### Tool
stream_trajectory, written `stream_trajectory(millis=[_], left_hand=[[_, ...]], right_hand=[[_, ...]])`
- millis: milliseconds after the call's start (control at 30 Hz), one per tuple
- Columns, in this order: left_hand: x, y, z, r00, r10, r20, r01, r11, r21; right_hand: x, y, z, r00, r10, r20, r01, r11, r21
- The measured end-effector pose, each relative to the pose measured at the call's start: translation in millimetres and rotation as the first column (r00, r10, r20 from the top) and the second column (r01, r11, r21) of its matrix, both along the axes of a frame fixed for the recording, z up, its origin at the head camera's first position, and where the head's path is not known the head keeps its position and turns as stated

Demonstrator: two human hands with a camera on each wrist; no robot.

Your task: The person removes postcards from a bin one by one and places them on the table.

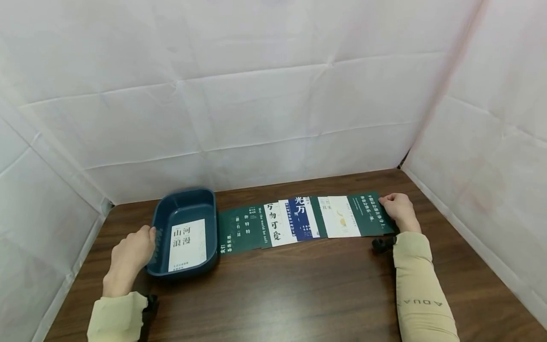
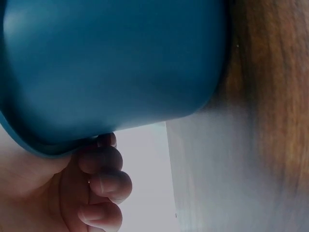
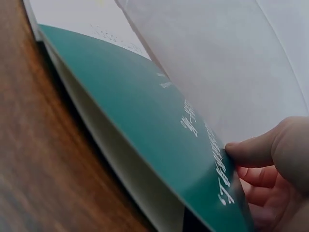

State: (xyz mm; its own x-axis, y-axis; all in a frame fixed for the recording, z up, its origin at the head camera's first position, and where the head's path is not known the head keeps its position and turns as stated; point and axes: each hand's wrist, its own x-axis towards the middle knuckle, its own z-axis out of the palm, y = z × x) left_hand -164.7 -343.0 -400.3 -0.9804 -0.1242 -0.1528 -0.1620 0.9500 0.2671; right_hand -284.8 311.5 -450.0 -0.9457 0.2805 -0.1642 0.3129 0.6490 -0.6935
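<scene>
My left hand (image 1: 133, 252) grips the left rim of a dark blue plastic basin (image 2: 111, 63), thumb side over the rim and fingers curled under it. Inside the basin lies a white card (image 1: 188, 244) with black characters. To its right runs a row of overlapping printed cards: green (image 1: 243, 232), white (image 1: 278, 223), blue (image 1: 300, 221), and a white one with a yellow picture (image 1: 339, 216). At the row's right end, my right hand (image 1: 399, 209) pinches the edge of a green card (image 3: 145, 125) with white characters. In the right wrist view, this card's near edge is lifted and bowed off the table.
The brown wooden table (image 1: 273, 294) has white sheeting (image 1: 273, 104) behind it and along both sides. The basin and the card row stand near the table's back edge. Black wrist cameras sit at both cuffs.
</scene>
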Motion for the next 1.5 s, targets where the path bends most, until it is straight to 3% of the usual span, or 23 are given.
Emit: stream_trajectory(millis=[567,733,1000,1133,1267,1500], left_hand=[[3.0,-4,-2.0,1.000,0.010,0.004,-0.010,1.000,0.006],[4.2,-4,-2.8,1.000,0.002,-0.001,-0.002,1.000,0.012],[4.8,-4,-4.0,1.000,-0.013,-0.021,0.013,1.000,0.014],[4.2,-3,-5.4,0.999,-0.018,-0.031,0.018,1.000,0.014],[3.5,-2,-5.5,0.999,-0.022,-0.035,0.022,1.000,0.018],[1.4,-2,-1.0,0.998,-0.035,-0.051,0.036,0.999,0.007]], right_hand=[[6.2,-6,10.8,0.999,0.014,-0.037,-0.010,0.992,0.122],[8.7,-11,23.2,0.998,0.062,-0.034,-0.058,0.994,0.096],[14.5,-45,50.2,0.979,0.166,-0.120,-0.148,0.978,0.146],[17.0,-84,61.2,0.947,0.278,-0.162,-0.250,0.953,0.169],[22.3,-138,64.3,0.888,0.401,-0.224,-0.368,0.913,0.175],[50.1,-243,57.6,0.794,0.499,-0.347,-0.525,0.851,0.023]])
